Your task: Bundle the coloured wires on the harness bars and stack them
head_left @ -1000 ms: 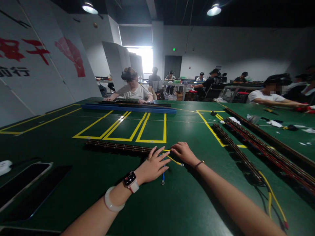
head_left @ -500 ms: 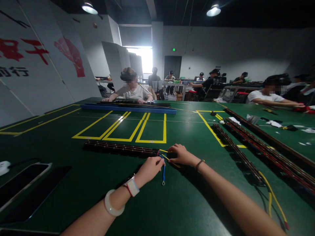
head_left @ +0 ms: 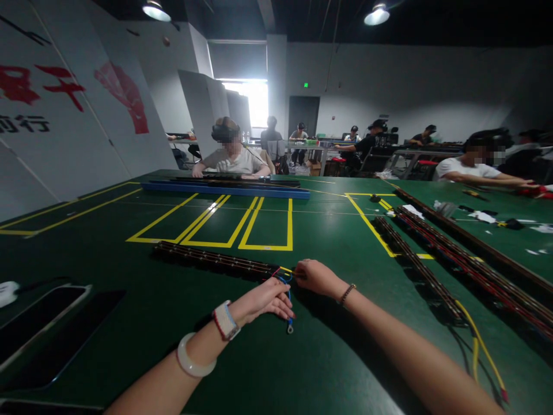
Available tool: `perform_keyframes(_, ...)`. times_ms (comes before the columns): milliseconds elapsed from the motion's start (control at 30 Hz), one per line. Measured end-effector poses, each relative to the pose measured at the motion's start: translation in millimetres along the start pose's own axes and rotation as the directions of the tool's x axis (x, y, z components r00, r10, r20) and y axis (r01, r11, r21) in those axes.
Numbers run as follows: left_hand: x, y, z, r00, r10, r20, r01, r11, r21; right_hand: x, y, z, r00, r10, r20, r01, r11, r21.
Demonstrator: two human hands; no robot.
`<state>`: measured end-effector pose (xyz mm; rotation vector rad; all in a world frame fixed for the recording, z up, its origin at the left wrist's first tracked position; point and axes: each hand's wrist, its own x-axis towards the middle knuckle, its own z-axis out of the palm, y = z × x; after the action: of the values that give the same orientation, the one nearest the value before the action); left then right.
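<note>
A dark, slim bar with copper-coloured strips lies slantwise on the green table. From its right end come yellow wires and a blue wire tipped with a metal ring terminal. My right hand is closed at the yellow wires, its fingertips pinching them just beyond the bar's end. Beside the blue wire, my left hand has its fingers stretched out and apart. Whether they touch the wire is hard to see. The ring terminal hangs below these fingers.
More bars with red and yellow wires lie at the right. A blue rail crosses the far side, before a seated person. Yellow tape marks the table. Flat dark panels lie at the left.
My left hand has turned and its fingers have opened out from a pinch. My right hand has drawn its fingers closed on the yellow wires. The bar has shifted slightly and tilts more.
</note>
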<state>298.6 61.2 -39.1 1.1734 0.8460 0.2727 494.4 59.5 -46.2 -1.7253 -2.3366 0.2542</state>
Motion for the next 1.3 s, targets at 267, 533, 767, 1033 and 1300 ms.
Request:
perform_keyframes(267,4,-2,7.7,0.997,0.063,-0.045,-0.059,0.995,0.084,-6,-21,-12,0.999,-0.020,-0.038,0.012,0.980,-0.197)
perform_keyframes(533,3,-4,8.6,0.985,0.169,0.039,-0.156,0.962,-0.225,-22,-60,-11,0.999,-0.005,0.038,0.015,0.962,-0.271)
perform_keyframes(767,14,-15,10.5,0.990,0.138,-0.022,-0.134,0.895,-0.425,-34,-71,-12,0.997,0.030,0.073,-0.017,0.984,-0.179)
perform_keyframes(1033,16,-14,16.8,0.990,0.137,-0.045,-0.142,0.886,-0.441,-38,-48,-27,0.978,-0.056,0.203,0.093,0.980,-0.175)
perform_keyframes(1300,14,-12,13.1,0.992,0.088,-0.089,-0.102,0.979,-0.175,-16,-3,-43,0.997,-0.054,0.048,0.066,0.953,-0.297)
